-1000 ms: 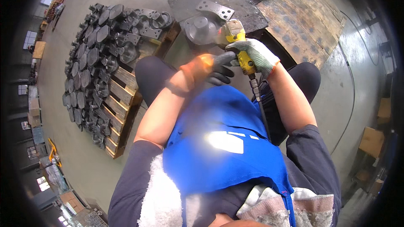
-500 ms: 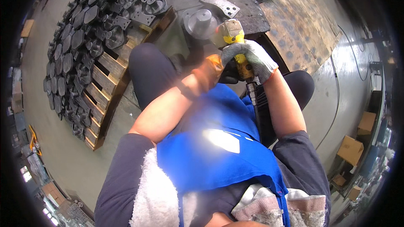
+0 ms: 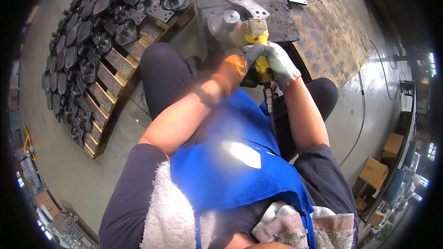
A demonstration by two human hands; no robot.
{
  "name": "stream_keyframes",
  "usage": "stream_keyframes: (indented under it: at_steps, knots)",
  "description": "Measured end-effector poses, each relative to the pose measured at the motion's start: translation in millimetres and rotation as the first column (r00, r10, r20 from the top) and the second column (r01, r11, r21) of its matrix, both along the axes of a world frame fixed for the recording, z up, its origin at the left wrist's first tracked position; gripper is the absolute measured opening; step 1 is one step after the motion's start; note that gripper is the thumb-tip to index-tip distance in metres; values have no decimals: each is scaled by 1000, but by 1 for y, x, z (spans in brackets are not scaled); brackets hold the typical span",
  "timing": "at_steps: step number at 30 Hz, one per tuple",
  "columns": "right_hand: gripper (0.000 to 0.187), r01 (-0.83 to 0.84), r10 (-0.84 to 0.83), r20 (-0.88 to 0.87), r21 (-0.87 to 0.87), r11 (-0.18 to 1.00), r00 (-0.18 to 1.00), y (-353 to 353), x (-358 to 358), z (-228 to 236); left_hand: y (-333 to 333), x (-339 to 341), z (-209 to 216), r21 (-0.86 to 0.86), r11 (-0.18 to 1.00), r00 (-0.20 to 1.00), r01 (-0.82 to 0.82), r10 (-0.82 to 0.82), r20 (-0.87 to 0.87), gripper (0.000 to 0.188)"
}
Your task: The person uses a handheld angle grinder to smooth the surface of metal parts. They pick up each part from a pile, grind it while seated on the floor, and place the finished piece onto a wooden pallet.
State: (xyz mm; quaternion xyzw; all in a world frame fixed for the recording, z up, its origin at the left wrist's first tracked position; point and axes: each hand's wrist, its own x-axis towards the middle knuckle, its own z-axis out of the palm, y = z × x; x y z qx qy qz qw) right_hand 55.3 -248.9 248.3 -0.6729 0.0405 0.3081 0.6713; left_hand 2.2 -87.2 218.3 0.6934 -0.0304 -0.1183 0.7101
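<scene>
Looks mid-pass: round metal part (image 3: 227, 22) just left of yellow power tool's (image 3: 263, 68) head, contact unclear. Right hand (image 3: 280, 63) grip clamped on tool; left hand (image 3: 235, 68) beside it, can't tell. Next calls for steady support.

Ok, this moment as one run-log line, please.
left hand: on tool | right hand: on tool | tool: yellow, by metal part, contact unclear | pallet: left, heaped with dark parts

Tool (image 3: 257, 38): grip partly covered by left hand (image 3: 251, 55) and right hand (image 3: 280, 63); nose (image 3: 240, 36) blurred — from here I cannot confirm contact with the part (image 3: 230, 19). Hose (image 3: 272, 122): lower run hidden behind apron (image 3: 230, 175). Pile (image 3: 80, 37): cut off at upper edge.
</scene>
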Motion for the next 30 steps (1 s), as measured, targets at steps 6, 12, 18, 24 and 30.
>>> stream_keyframes:
  at_steps: [6, 12, 18, 24, 30]
  knots:
    - [27, 42, -40, -17, 111, 993, 999, -6, -4, -15, -11, -11, 3, -53, 998, 994, -26, 31, 106, 46]
    - [30, -1, -4, 42, 114, 993, 999, -3, -3, 2, -3, 3, 15, 277, 951, 990, 136, -119, -78, 41]
    - [27, -23, 22, 18, 64, 998, 1000, -10, 2, -13, -7, 0, 13, 270, 963, 994, 16, -46, 102, 35]
    - [25, 60, -63, 3, 242, 968, 998, 1, -7, 21, -14, 9, -42, 528, 809, 767, -259, -160, 622, 34]
    - [22, 60, -32, -111, 253, 966, 993, 7, 6, 38, -23, 16, -25, 390, 856, 743, -339, -11, 669, 27]
